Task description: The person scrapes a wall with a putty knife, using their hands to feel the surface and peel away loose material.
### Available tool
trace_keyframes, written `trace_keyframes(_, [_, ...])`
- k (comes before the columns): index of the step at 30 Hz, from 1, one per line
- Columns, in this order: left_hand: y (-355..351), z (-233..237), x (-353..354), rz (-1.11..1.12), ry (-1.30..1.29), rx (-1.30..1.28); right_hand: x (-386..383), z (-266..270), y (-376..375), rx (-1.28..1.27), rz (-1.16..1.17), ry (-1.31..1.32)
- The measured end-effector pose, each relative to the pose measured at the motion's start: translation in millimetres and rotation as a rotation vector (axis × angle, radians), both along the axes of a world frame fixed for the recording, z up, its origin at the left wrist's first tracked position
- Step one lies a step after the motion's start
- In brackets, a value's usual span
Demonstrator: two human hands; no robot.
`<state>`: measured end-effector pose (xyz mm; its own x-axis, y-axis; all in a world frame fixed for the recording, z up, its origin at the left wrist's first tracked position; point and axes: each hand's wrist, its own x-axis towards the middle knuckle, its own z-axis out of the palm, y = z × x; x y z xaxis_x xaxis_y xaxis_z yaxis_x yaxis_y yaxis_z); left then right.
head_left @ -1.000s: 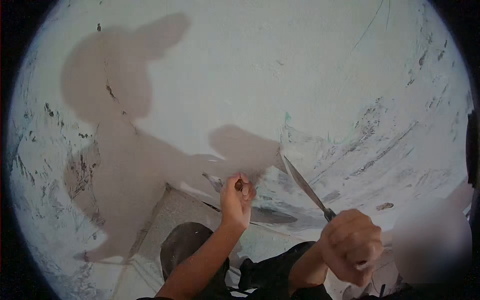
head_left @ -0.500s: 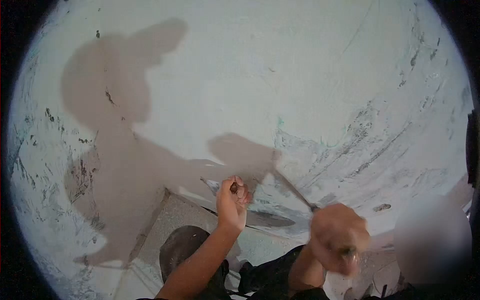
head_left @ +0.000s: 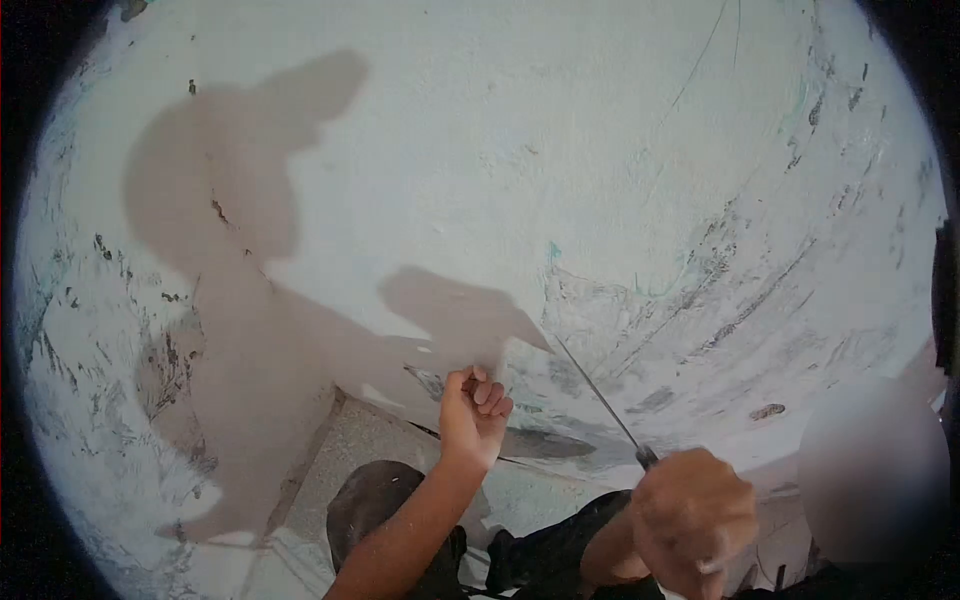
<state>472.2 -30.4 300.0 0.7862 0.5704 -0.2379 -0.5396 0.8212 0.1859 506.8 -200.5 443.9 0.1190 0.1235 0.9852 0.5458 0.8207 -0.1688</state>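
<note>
My right hand (head_left: 695, 510) is wrapped round the handle of a scraper (head_left: 600, 400). Its thin blade appears almost edge-on and points up and left, with the tip at or close to the wall (head_left: 430, 170). Most of the handle is hidden inside the fist. My left hand (head_left: 475, 415) is raised in front of the wall's lower part, its fingers curled in loosely, and I see nothing in them. Scuffed, grey-streaked patches with bits of green surround the blade tip on the whitish wall.
A grey ledge or floor slab (head_left: 350, 450) meets the wall's foot at a corner. My dark-clothed knee (head_left: 375, 500) is close to it. Shadows (head_left: 225, 190) of a capped head and arms fall across the wall. A blurred round shape (head_left: 875, 470) stands at right.
My right hand has moved slightly down and right with the scraper, whose blade now looks thinner. My left hand has shifted a little down and right, its fingers slightly looser.
</note>
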Motion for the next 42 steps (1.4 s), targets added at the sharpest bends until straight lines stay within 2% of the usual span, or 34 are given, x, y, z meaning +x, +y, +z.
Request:
trace_keyframes(2, [2,-2,1,0.007,0.005,0.006,-2,1,4,0.028,0.027,-0.071])
trace_keyframes(4, [1,-2,2,-0.003,0.012,0.011,2,-6,29,-0.015,-0.119,0.11])
trace_keyframes(5, [-1,-2,2,0.003,0.023,0.029,13,-15,34,-0.019,0.051,0.175])
trace_keyframes(8, [1,-3,4,0.001,0.004,0.041,-9,-4,26,0.0,-0.035,0.099])
trace_keyframes(10, [4,-5,1,0.001,-0.022,0.014,-14,-8,16,0.017,0.03,0.106])
trace_keyframes(13, [2,-4,2,0.006,-0.019,0.02,-6,-12,28,-0.01,-0.188,0.101])
trace_keyframes(14, [1,-3,1,0.008,0.004,0.026,-4,-9,26,-0.009,-0.198,0.1])
trace_keyframes(16, [0,0,2,0.01,0.021,0.041,-1,-3,24,0.009,-0.052,0.06])
trace_keyframes(20, [3,-2,2,0.01,0.011,0.044,-11,-1,18,0.03,-0.008,-0.021])
trace_keyframes(23, [4,-6,1,0.007,0.013,0.064,1,-9,23,-0.032,0.015,0.119])
trace_keyframes(32, [3,-5,3,0.027,0.029,0.146,9,-10,24,0.021,0.06,0.201])
trace_keyframes(35, [5,-4,4,0.017,0.016,0.165,-3,-3,18,-0.177,-0.061,0.264])
trace_keyframes(37, [4,-1,3,-0.004,0.012,0.122,-19,16,7,-0.364,0.0,0.164])
trace_keyframes(39, [9,-8,6,-0.03,-0.038,0.139,-31,18,-4,-0.598,0.159,0.008])
trace_keyframes(41, [12,-21,10,-0.029,-0.097,0.072,-55,20,-5,-0.598,0.259,0.021])
trace_keyframes(42, [9,-24,11,-0.063,-0.07,0.061,-60,20,-13,-0.603,0.235,0.06])
